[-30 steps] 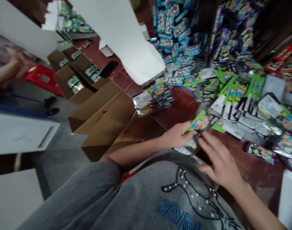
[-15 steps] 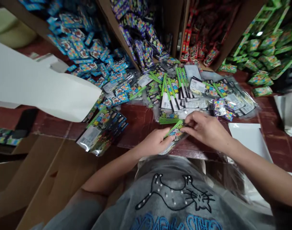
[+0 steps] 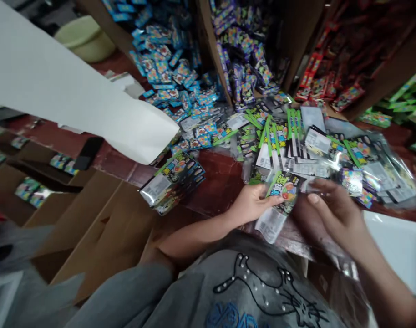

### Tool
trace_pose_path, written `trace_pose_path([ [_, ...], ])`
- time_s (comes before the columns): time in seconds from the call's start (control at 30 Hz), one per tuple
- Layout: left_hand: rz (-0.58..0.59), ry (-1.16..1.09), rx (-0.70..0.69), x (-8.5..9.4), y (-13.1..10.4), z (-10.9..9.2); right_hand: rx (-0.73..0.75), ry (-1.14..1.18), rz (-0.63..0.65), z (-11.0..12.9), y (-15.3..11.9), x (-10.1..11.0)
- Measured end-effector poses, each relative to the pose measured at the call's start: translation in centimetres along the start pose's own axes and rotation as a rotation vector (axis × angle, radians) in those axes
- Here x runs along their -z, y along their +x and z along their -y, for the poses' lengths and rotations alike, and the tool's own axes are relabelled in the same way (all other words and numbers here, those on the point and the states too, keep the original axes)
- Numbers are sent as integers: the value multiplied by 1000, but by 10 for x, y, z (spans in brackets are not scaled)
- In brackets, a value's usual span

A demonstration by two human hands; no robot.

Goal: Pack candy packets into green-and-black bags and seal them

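Note:
My left hand (image 3: 254,202) grips a black and green printed pouch (image 3: 283,191), its thumb across the front; a pale label covers the pouch's lower part. To the right, my right hand (image 3: 334,205) is apart from the pouch, blurred, with thumb and fingers separated and nothing visible between them. Close beyond its fingers lie a few small purple packets (image 3: 352,182). Behind both hands spreads a heap of similar flat pouches (image 3: 279,136). A neat stack of pouches (image 3: 174,180) rests on the dark red table (image 3: 215,175) to the left.
Cardboard compartments behind hold blue packets (image 3: 180,73), purple packets (image 3: 244,64), red packets (image 3: 319,86) and green packets (image 3: 413,114). A white sheet (image 3: 92,95) reaches in from the left, near a black object (image 3: 88,152). Open cardboard boxes (image 3: 88,228) stand below left; a white tray (image 3: 395,246) lies right.
The view has shifted left. My right hand has come away from the pouch and opened. The pouch in my left hand is now more upright and shows more of its front.

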State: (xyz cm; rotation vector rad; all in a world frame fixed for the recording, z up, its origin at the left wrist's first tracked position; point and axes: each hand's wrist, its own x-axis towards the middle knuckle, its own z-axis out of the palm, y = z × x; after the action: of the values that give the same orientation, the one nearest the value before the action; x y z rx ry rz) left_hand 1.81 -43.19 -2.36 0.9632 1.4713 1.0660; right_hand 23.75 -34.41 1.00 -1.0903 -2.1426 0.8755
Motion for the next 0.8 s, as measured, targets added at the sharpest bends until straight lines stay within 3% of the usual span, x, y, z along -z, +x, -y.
trace_pose_path([
  [0.1, -120, 88, -10, -16, 3, 13, -240, -66, 23, -7, -20, -46],
  [0.23, -171, 390, 21, -25, 4, 23, -306, -283, -219, -17, -31, -93],
  [0.33, -109, 595, 52, -23, 4, 18, -316, -308, -262, -26, -26, -108],
  [0.43, -61, 711, 58, -11, 11, 3, -312, -333, -261, -31, -17, -109],
  [0.47, -91, 731, 34, -1, 16, -5, -303, -341, -250, -31, -15, -106],
  [0.53, -263, 763, -45, 29, 32, -24, -279, -362, -208, -29, -11, -97],
  [0.63, -628, 880, -17, 96, 67, -53, -174, -513, -108, -17, 9, -77],
  [0.7, -775, 972, 147, 141, 95, -64, -42, -603, -117, -7, 43, -65],
  [0.8, -801, 998, 363, 186, 130, -63, 227, -558, -147, 7, 134, -65],
])
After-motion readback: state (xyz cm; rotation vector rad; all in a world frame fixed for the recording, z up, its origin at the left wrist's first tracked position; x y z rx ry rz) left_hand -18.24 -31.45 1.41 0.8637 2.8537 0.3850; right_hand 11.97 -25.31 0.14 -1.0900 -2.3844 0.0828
